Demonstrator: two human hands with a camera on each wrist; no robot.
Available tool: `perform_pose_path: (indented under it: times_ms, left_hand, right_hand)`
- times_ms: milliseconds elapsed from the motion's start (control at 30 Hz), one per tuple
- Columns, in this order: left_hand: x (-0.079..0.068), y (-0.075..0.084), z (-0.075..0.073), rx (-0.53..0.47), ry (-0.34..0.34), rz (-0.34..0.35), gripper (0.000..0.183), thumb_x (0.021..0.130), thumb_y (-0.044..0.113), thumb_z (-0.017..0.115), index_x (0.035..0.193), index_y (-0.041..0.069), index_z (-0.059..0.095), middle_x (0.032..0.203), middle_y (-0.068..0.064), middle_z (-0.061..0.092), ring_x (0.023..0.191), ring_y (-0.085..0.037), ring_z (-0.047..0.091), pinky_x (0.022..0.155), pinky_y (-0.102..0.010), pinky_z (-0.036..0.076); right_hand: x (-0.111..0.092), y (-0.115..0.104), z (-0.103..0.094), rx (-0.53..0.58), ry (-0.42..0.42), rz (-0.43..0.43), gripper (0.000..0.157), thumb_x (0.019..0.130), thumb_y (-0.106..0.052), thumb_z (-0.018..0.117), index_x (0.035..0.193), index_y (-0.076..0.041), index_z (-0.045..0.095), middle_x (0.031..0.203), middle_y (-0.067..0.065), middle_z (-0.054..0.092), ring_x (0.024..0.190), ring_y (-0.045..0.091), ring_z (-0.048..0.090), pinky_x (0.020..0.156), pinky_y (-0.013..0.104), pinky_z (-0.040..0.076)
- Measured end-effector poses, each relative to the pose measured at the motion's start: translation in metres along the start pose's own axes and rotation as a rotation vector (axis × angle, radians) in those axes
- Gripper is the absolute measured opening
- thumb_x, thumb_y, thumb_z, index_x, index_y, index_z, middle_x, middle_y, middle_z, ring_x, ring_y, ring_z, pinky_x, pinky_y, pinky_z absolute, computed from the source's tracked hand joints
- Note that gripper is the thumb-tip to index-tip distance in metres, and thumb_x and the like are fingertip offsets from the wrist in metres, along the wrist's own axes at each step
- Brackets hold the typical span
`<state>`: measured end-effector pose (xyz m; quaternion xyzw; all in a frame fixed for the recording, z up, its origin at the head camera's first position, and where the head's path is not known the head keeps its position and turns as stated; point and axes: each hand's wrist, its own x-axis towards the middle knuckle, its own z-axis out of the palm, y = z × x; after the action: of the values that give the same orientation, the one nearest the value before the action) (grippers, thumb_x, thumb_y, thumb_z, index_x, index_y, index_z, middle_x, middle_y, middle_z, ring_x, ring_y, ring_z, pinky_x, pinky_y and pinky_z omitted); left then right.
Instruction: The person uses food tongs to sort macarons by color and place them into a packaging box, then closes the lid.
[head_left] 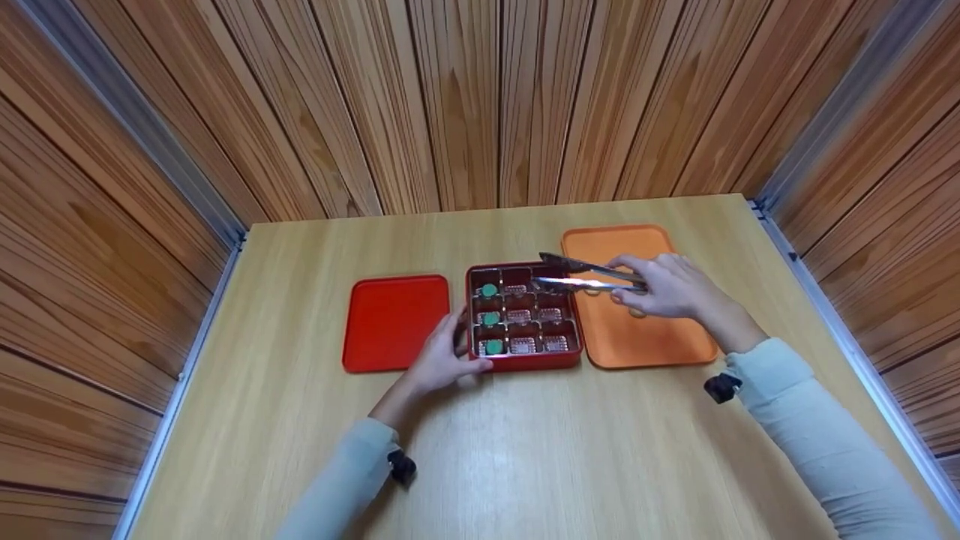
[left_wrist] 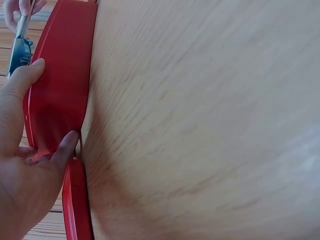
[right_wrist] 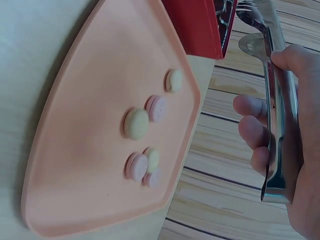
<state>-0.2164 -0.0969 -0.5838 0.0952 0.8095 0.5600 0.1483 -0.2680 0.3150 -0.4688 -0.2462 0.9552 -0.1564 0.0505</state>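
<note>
A red box [head_left: 529,363] with a dark divided insert stands at the middle of the table. Three green macarons [head_left: 491,319] fill its left column; clear ridged liners show in several other cells. My left hand [head_left: 439,358] holds the box by its near left corner, thumb at the front wall, fingers along the left side. Metal tongs [head_left: 592,285] are gripped by my right hand [head_left: 670,286], their arms spread and tips over the far right cell. Nothing shows between the tips. Pink, cream and yellowish macarons [right_wrist: 136,123] lie on the orange tray [head_left: 652,349] beneath that hand.
To the left of the box lies a flat red tray or lid [head_left: 394,322], close against my left fingers. The orange tray stands right beside the box. Wood-panelled walls [head_left: 465,105] enclose the table [head_left: 555,450] at the back and sides.
</note>
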Motion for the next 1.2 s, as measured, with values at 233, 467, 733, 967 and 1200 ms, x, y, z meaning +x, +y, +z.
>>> perform_pose_path:
  times_ms: [233, 467, 733, 967, 1200]
  left_hand:
    - [0.001, 0.000, 0.000, -0.009, -0.005, 0.020, 0.117, 0.091, 0.019, 0.096, 0.181, 0.014, 0.022, 0.180, -0.017, 0.038, 0.167, -0.037, 0.042, 0.136, -0.050, 0.045]
    - [0.001, 0.000, 0.000, -0.029, -0.008, 0.017, 0.117, 0.091, 0.019, 0.096, 0.181, 0.014, 0.022, 0.180, -0.017, 0.037, 0.168, -0.037, 0.041, 0.135, -0.050, 0.045]
    - [0.000, 0.000, 0.000, -0.020, -0.002, 0.017, 0.118, 0.090, 0.020, 0.097, 0.181, 0.013, 0.022, 0.181, -0.018, 0.038, 0.170, -0.038, 0.038, 0.138, -0.051, 0.042]
    - [0.000, 0.001, 0.000, -0.012, 0.005, -0.001, 0.116, 0.091, 0.024, 0.097, 0.181, 0.018, 0.023, 0.182, -0.014, 0.038, 0.170, -0.036, 0.038, 0.138, -0.053, 0.042]
    - [0.000, 0.000, 0.001, -0.013, 0.008, 0.022, 0.115, 0.091, 0.019, 0.096, 0.180, 0.014, 0.024, 0.179, -0.017, 0.039, 0.168, -0.038, 0.041, 0.136, -0.052, 0.044]
  right_hand:
    - [-0.009, 0.011, -0.002, -0.035, 0.020, 0.051, 0.050, 0.107, -0.041, 0.076, 0.145, -0.010, 0.067, 0.062, -0.007, 0.043, 0.049, 0.012, 0.036, 0.049, 0.024, 0.026]
    - [-0.019, 0.026, 0.002, -0.042, 0.021, 0.059, 0.045, 0.106, -0.031, 0.074, 0.144, -0.009, 0.067, 0.061, -0.008, 0.039, 0.048, 0.011, 0.032, 0.048, 0.023, 0.024]
    - [-0.023, 0.038, 0.003, -0.040, -0.015, 0.135, 0.047, 0.108, -0.033, 0.070, 0.147, -0.009, 0.064, 0.062, -0.004, 0.040, 0.050, 0.016, 0.036, 0.051, 0.025, 0.026]
    - [-0.021, 0.043, 0.004, -0.054, -0.037, 0.162, 0.047, 0.111, -0.034, 0.066, 0.150, -0.007, 0.063, 0.063, -0.002, 0.043, 0.053, 0.019, 0.040, 0.055, 0.029, 0.030]
    - [-0.019, 0.046, 0.010, -0.083, -0.053, 0.163, 0.048, 0.111, -0.034, 0.067, 0.150, -0.008, 0.063, 0.063, -0.002, 0.041, 0.053, 0.019, 0.038, 0.054, 0.029, 0.027]
